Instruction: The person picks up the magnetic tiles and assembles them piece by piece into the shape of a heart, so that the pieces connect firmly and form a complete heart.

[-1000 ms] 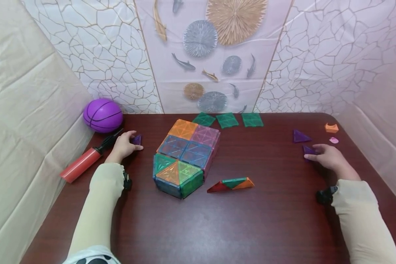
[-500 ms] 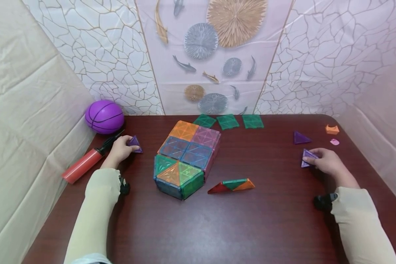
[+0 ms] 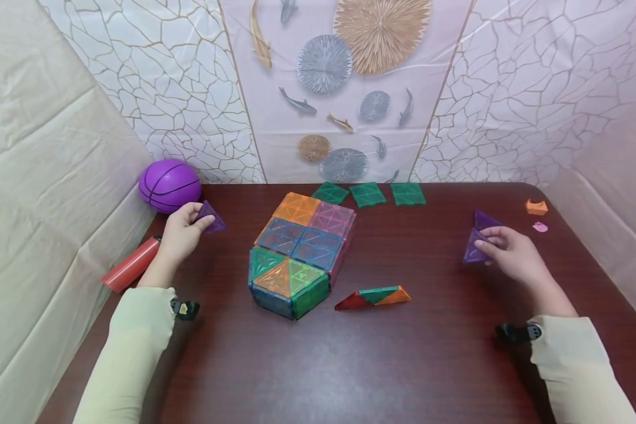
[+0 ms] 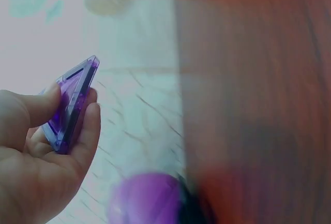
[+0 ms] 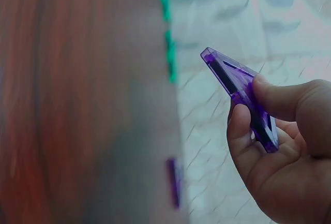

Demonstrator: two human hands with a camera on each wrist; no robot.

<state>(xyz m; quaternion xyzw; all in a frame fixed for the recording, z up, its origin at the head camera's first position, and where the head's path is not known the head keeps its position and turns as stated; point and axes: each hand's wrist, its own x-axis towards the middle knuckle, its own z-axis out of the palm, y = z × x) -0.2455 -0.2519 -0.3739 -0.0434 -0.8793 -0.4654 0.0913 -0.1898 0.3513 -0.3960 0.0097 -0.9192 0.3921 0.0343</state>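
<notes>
purple triangle tiles are in both hands, lifted clear of the tabletop (image 3: 445,365): the left hand (image 3: 177,235) pinches one (image 3: 210,215) by its edges with thumb and fingers curled round it, near the purple ball (image 3: 169,185), and the right hand (image 3: 511,252) pinches another (image 3: 474,247) likewise, just in front of a third purple triangle (image 3: 486,219), a grip that leaves the flat faces free. half a second ago both tiles were low at the tabletop; now they are raised and tilted, either side of the tile block (image 3: 297,253).

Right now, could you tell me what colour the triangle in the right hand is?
Translucent purple; the triangle shows best in the right wrist view.
</notes>
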